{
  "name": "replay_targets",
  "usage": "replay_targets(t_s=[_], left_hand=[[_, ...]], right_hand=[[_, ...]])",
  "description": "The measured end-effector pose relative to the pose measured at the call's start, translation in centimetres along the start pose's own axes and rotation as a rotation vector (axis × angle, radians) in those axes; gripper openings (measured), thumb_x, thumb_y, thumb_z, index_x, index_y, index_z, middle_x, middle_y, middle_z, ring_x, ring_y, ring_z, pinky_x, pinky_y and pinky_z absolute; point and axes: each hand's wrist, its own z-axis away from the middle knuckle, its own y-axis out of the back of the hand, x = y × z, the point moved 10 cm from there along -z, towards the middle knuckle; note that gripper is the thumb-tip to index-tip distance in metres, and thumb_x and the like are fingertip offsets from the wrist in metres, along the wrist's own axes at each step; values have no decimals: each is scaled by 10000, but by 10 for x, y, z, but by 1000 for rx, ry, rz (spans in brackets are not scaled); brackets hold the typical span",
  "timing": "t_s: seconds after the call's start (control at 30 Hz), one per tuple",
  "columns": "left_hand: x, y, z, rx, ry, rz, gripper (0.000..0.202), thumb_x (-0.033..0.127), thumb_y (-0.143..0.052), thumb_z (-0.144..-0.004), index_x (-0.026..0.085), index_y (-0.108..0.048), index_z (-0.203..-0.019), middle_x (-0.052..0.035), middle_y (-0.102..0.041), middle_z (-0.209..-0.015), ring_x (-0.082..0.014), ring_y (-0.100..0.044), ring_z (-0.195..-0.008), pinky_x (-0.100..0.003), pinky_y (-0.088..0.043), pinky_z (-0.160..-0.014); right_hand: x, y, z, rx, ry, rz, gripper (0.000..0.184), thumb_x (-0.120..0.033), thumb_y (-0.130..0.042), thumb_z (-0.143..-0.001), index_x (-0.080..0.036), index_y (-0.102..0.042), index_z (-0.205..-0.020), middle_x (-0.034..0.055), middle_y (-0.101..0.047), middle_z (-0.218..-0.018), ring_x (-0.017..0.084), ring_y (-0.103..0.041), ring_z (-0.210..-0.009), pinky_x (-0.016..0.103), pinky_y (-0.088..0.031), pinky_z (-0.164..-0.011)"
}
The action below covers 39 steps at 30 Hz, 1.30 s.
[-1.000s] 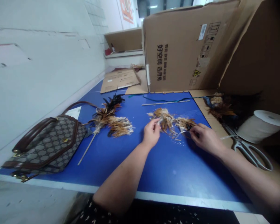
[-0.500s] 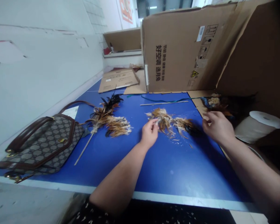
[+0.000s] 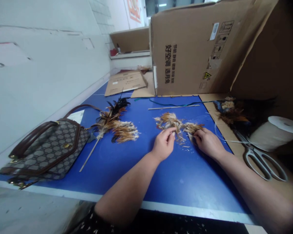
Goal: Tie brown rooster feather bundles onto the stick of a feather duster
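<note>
Two loose clumps of brown and cream feathers lie mid-table. My left hand (image 3: 164, 143) is closed in a pinch at the lower edge of the left feather clump (image 3: 169, 119), with feathers at its fingertips. Over the right feather clump (image 3: 192, 127), my right hand (image 3: 209, 142) curls its fingers down and grips feathers at the near side; its hand covers part of that clump. Small feather scraps (image 3: 185, 148) are scattered between the hands. Farther left lies a feather bunch (image 3: 107, 120) with black tips, on a pale strip (image 3: 90, 154).
A patterned handbag (image 3: 51, 146) stands at the left by the wall. On the right are scissors (image 3: 263, 161), a white spool (image 3: 271, 133) and dark feather bundles (image 3: 231, 110). A large cardboard box (image 3: 190, 52) rises behind. A thin stick (image 3: 173, 107) and green ribbon (image 3: 166, 103) lie beyond the feathers.
My right hand has moved left and down from the table's right side onto the right feather clump. My left hand has shifted slightly right. Scissors now show where the right arm was.
</note>
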Motion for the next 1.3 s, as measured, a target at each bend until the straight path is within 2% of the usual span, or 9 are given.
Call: replay_targets(t_s=[0.13,0.23,0.4,0.5,0.67,0.93,1.0,1.1,1.3], left_hand=[[14,-10,6,-51,-25,-3,334,311,-560,-996,204,-708,-1276,-133,-730,-1022,-228,-692,-927,-368,-554,-864],[14,-18,11,-64,18,48,332,323,-577,-989,202,-706,-1270,-116,-727,-982,-198,-685,-847,-337,-553,-807],[-12,-32,17,-33,297,273,336,365,-603,-971,163,-691,-1225,-54,-685,-842,-95,-568,-578,-238,-471,-565],[-24,-39,20,-5,434,380,348,376,-675,-917,143,-693,-1175,-31,-663,-808,-72,-525,-539,-214,-415,-508],[-31,-51,24,16,546,480,398,379,-755,-854,113,-709,-1146,11,-608,-639,-89,-532,-553,-223,-432,-550],[-29,-74,25,-59,575,633,595,421,-839,-777,91,-713,-1255,10,-633,-630,-91,-538,-553,-247,-443,-578],[-24,-73,24,-69,537,637,540,432,-829,-793,94,-741,-1205,6,-636,-635,-90,-539,-557,-250,-443,-583],[-19,-64,21,-27,494,641,387,435,-819,-809,94,-780,-986,-1,-623,-617,-91,-533,-547,-253,-437,-573],[-35,-17,11,247,515,733,341,427,-835,-795,130,-725,-921,-51,-704,-803,-127,-650,-714,-248,-487,-656]], right_hand=[[-4,0,2,7,32,26,202,-227,-484,-1011,-165,-664,-946,136,-678,-956,260,-660,-903,345,-479,-820],[-4,10,7,55,25,5,187,-237,-479,-1013,-177,-646,-955,126,-673,-951,259,-648,-879,350,-473,-797],[-9,40,16,207,46,-131,151,-259,-473,-1015,-203,-597,-948,129,-662,-988,270,-633,-939,365,-483,-848],[-10,47,19,260,52,-252,113,-254,-466,-1010,-217,-566,-970,126,-675,-984,280,-635,-929,394,-482,-877],[-9,38,20,232,32,-470,93,-276,-450,-1023,-235,-524,-984,83,-656,-886,247,-626,-814,367,-494,-790],[-35,26,27,124,64,-817,190,-392,-489,-1050,-227,-574,-1012,40,-643,-830,191,-599,-736,312,-508,-712],[-42,21,28,84,84,-884,192,-398,-498,-1052,-228,-583,-1021,29,-641,-805,182,-590,-710,305,-506,-693],[-47,21,28,67,104,-919,189,-388,-503,-1056,-234,-610,-1026,24,-661,-822,178,-604,-717,305,-513,-707],[-17,32,25,219,75,-755,173,-361,-560,-1031,-232,-673,-1051,55,-730,-951,219,-688,-859,344,-538,-816]])
